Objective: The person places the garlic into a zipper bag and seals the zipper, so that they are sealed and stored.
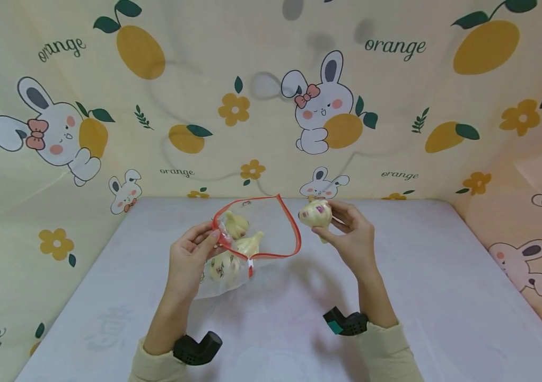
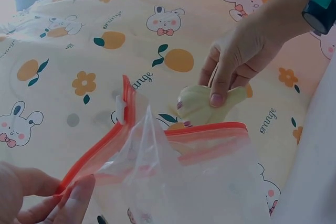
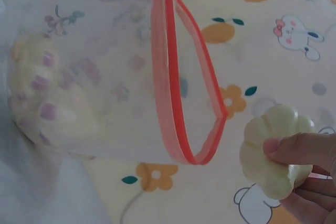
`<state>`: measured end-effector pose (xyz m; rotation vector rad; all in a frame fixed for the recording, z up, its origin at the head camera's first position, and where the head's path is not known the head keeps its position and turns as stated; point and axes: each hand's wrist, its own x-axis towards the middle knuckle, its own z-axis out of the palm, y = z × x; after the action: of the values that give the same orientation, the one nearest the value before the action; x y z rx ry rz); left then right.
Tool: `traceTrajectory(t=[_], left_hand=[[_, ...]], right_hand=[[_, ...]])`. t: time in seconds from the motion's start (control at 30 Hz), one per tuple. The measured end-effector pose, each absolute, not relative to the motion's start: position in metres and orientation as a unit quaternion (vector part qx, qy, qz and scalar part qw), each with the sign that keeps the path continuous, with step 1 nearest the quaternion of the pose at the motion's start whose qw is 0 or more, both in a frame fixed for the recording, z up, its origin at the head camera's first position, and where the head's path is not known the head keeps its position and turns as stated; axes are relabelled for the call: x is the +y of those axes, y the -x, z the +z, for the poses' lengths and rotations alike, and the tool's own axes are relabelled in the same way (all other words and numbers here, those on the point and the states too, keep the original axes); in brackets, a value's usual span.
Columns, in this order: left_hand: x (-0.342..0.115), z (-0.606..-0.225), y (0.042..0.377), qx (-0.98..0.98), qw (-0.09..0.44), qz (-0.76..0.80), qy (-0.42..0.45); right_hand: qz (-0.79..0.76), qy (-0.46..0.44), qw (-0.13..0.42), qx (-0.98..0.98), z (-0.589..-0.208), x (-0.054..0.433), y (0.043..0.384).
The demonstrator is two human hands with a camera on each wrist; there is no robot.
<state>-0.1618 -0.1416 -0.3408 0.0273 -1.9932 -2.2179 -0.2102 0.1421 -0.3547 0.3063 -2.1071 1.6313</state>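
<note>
A clear zip bag (image 1: 271, 223) with a red-edged mouth stands gaping towards the right. My left hand (image 1: 192, 254) pinches its red rim at the left side. Several garlic bulbs (image 1: 225, 265) lie inside; through the cloudy plastic in the right wrist view, purple-marked bulbs (image 3: 47, 93) show at the bottom. Just right of the mouth, my right hand (image 1: 352, 233) holds one garlic bulb (image 1: 316, 214) between thumb and fingers, outside the bag. A white slider (image 2: 121, 109) sits on the red rim in the left wrist view.
A white table (image 1: 424, 286) spreads beneath both hands. Behind it hangs a cream cloth (image 1: 261, 48) printed with rabbits and oranges. Each wrist wears a black camera, one at the left wrist (image 1: 197, 348) and one at the right (image 1: 346, 321).
</note>
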Motion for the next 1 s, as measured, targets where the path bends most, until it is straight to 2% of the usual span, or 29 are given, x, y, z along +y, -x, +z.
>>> traceTrajectory(t=[0.4,1.0], left_hand=[[-0.142,-0.341,0.163,-0.663,0.079,-0.744,-0.005],[-0.140,-0.343,0.162,-0.667,0.071,-0.742,-0.016]], right_hand=[[0.596,-0.136,0.216,-0.761,-0.348,0.134,0.203],[0.602,-0.190,0.116,-0.767,-0.346,0.109,0.191]])
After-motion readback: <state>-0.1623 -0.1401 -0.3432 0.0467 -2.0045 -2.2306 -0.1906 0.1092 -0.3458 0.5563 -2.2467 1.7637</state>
